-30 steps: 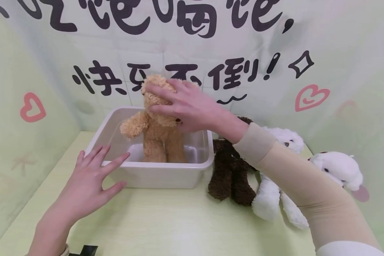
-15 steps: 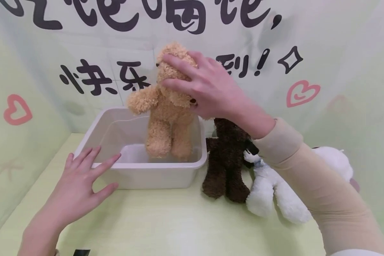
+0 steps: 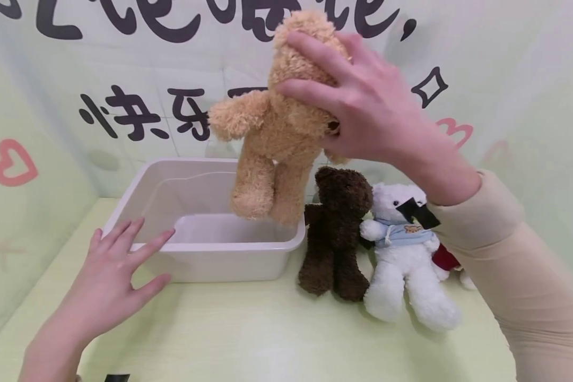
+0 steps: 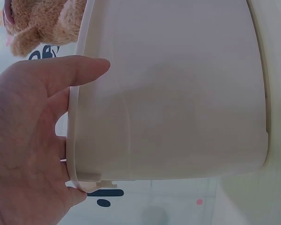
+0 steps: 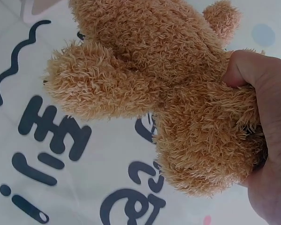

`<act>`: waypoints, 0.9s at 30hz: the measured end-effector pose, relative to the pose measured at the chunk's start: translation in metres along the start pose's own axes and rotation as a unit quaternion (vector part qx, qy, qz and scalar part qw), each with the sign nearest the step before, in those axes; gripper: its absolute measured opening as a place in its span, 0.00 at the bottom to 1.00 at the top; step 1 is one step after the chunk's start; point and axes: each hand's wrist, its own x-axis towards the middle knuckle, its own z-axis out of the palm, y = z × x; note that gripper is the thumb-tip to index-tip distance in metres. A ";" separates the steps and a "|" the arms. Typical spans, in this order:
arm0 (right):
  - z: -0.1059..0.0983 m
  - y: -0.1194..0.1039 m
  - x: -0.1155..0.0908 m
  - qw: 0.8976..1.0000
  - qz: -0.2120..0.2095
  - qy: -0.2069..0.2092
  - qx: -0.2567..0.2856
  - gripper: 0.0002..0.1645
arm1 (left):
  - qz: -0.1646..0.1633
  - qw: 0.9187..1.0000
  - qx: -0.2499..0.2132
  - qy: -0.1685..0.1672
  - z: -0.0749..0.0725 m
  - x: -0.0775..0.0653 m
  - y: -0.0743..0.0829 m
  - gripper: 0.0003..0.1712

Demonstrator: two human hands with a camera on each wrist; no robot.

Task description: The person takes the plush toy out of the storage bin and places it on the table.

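My right hand (image 3: 363, 101) grips a light brown teddy bear (image 3: 281, 132) by the head. The bear hangs upright above the right part of a pale plastic tub (image 3: 219, 260). Its feet are at about the height of the tub's rim, while in the right wrist view its fluffy fur (image 5: 192, 136) fills the grasp, thumb on one side. My left hand (image 3: 114, 270) rests at the tub's front left rim with fingers spread and fairly straight. In the left wrist view, its thumb (image 4: 79, 72) lies across the outer wall (image 4: 178, 103) and the other fingers are partly hidden behind the rim.
Right of the tub sit a dark brown bear (image 3: 336, 233) and a white bear (image 3: 410, 281) in a blue top. Another toy with a red garment (image 3: 444, 259) is mostly hidden by the right sleeve. A printed backdrop (image 3: 172, 69) stands behind the table (image 3: 248, 339).
My right hand has lifted the light brown bear up and rightward, from inside the tub to above it. The left hand stays at the rim, and the view has shifted slightly.
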 end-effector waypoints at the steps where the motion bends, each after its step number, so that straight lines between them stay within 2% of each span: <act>1: -0.005 0.002 -0.003 1.000 0.002 0.002 -0.001 0.45 | 0.000 1.000 0.001 0.000 0.000 0.000 0.000 0.46; 8: -0.030 0.008 -0.034 1.000 0.017 0.022 -0.006 0.43 | -0.003 1.000 0.000 -0.011 0.000 0.002 0.002 0.49; 15: -0.035 0.004 -0.067 1.000 -0.012 0.023 0.012 0.40 | -0.006 1.000 0.000 -0.012 -0.002 0.002 0.002 0.48; 20: -0.038 -0.007 -0.089 0.998 -0.013 0.054 0.041 0.40 | -0.007 1.000 -0.001 -0.014 -0.004 0.002 0.004 0.48; 22: -0.042 -0.013 -0.097 0.998 -0.015 0.051 0.043 0.37 | -0.007 1.000 0.000 -0.015 -0.005 0.002 0.004 0.48; 27: -0.046 -0.028 -0.111 0.997 -0.020 0.019 0.066 0.41 | -0.008 1.000 0.003 -0.016 -0.008 0.003 0.005 0.48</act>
